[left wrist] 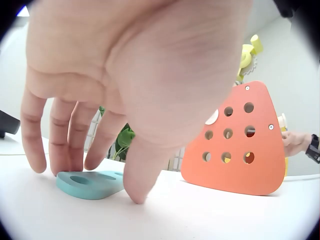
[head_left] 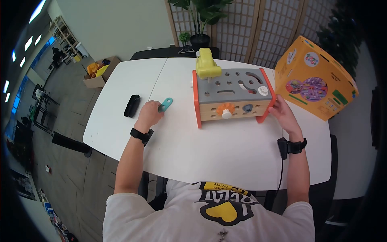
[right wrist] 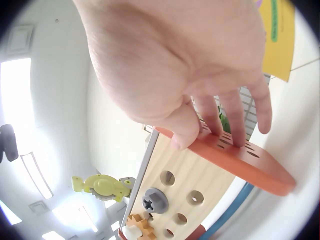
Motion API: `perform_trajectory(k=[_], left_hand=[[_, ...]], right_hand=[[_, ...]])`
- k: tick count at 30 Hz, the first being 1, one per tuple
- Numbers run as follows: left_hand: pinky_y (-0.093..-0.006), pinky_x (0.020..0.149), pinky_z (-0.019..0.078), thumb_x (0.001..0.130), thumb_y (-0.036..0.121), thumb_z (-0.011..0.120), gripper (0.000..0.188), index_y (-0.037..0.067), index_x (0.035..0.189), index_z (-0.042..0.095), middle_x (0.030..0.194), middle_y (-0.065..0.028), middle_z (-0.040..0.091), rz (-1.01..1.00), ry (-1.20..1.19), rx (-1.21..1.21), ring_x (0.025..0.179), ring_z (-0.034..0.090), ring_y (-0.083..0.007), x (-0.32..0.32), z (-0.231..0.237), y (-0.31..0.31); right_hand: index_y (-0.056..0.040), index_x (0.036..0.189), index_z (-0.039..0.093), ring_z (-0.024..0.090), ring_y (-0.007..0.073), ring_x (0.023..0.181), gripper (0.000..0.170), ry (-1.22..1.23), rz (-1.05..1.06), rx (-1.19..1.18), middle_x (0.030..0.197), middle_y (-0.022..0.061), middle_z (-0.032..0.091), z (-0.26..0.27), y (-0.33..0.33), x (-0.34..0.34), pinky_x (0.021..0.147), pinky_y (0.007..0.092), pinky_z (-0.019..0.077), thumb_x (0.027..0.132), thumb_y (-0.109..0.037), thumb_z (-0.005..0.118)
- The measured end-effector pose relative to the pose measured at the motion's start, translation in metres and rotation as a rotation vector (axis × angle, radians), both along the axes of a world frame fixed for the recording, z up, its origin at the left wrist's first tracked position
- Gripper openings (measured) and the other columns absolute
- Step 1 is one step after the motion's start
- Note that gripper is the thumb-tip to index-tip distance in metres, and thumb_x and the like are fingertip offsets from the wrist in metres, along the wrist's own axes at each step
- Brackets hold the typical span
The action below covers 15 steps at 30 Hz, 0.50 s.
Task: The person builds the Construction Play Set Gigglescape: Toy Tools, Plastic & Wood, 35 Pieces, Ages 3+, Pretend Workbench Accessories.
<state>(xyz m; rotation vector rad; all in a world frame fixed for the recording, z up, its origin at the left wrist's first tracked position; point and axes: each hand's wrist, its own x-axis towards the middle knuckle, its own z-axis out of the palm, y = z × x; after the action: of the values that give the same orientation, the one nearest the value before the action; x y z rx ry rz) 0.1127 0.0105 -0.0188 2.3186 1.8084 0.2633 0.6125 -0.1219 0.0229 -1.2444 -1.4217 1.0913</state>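
On the white table, the left hand [head_left: 150, 114] is at a teal flat piece with holes [head_left: 165, 105]. In the left wrist view the fingers and thumb of this hand [left wrist: 95, 135] reach down around the teal piece [left wrist: 90, 184], fingertips at its edge. The right hand [head_left: 284, 114] rests on the red side panel of the wooden toy workbench [head_left: 231, 85]; in the right wrist view its thumb [right wrist: 182, 131] lies on the edge and its fingers spread over the holed face of the red panel [right wrist: 240, 162]. A yellow-green toy [head_left: 207, 64] stands on the bench's grey top.
A black case-like object [head_left: 132, 106] lies left of the left hand. Behind the right hand stands a large orange box [head_left: 314, 78]. An orange gear [head_left: 225, 108] and a grey-blue knob [head_left: 247, 108] are on the bench front. A cable [head_left: 281, 173] hangs from the right wrist.
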Motion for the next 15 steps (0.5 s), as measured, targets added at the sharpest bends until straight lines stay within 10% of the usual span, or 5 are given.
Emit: perform_trajectory(k=[10,15], left_hand=[[-0.0339,0.087,0.0545,0.078,0.005,0.073,0.031,-0.001,0.109,0.074,0.101,-0.0086,0.074,-0.212,-0.773,0.121,0.095,0.069,-0.0163,0.045,0.102,-0.021],[-0.031,0.089,0.0513,0.076,0.001,0.069,0.033,0.002,0.108,0.075,0.105,-0.0066,0.074,-0.464,-0.659,0.052,0.097,0.067,-0.0159,0.079,0.129,-0.027]], right_hand=[[-0.0021,0.134,0.049,0.056,0.0197,0.127,0.031,-0.064,-0.092,-0.01,0.133,0.0129,0.062,0.006,0.011,-0.009,0.111,0.0342,0.0404,0.104,0.0,0.052],[-0.002,0.137,0.049,0.055,0.0195,0.127,0.032,-0.048,-0.101,-0.015,0.134,0.0127,0.062,0.002,0.02,-0.01,0.111,0.0341,0.0404,0.105,0.0,0.051]])
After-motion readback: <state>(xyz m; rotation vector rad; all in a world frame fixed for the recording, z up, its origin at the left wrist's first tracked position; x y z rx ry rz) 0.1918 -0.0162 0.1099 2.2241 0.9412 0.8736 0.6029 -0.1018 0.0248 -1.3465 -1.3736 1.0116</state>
